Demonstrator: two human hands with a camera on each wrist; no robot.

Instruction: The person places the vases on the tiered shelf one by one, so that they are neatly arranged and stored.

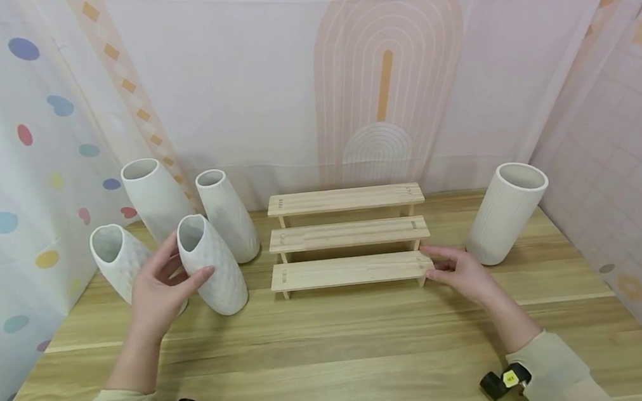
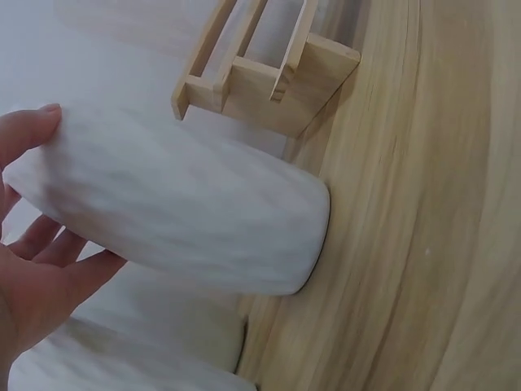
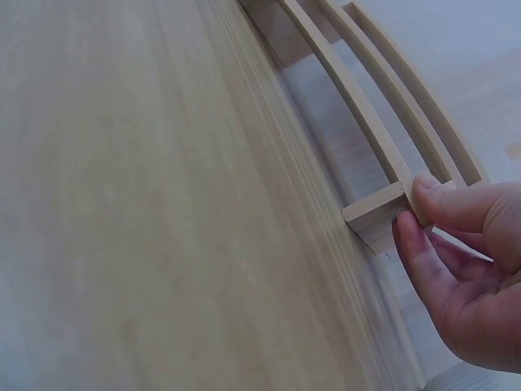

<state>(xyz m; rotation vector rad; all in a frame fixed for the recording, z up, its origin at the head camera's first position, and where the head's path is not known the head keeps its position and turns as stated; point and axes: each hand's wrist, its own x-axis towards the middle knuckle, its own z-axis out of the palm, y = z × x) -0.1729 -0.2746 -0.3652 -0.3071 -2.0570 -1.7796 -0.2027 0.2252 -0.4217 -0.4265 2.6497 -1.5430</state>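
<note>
A white, diamond-textured vase (image 1: 220,279) with a slanted mouth stands on the table at left of centre. My left hand (image 1: 159,291) grips it near the top, thumb on one side and fingers on the other; the left wrist view shows its base (image 2: 305,236) at the tabletop. In the middle is a three-tier wooden display stand (image 1: 350,272). At its right end, my right hand (image 1: 465,275) pinches the edge of the lowest shelf between thumb and fingers, seen close in the right wrist view on the shelf's end (image 3: 389,171).
Left of the stand are a similar textured vase (image 1: 122,259), a tall white vase (image 1: 154,196) and a slimmer one (image 1: 230,221). A ribbed white vase (image 1: 500,223) stands at the right. Patterned curtains (image 1: 254,91) hang behind the wooden table (image 1: 335,365).
</note>
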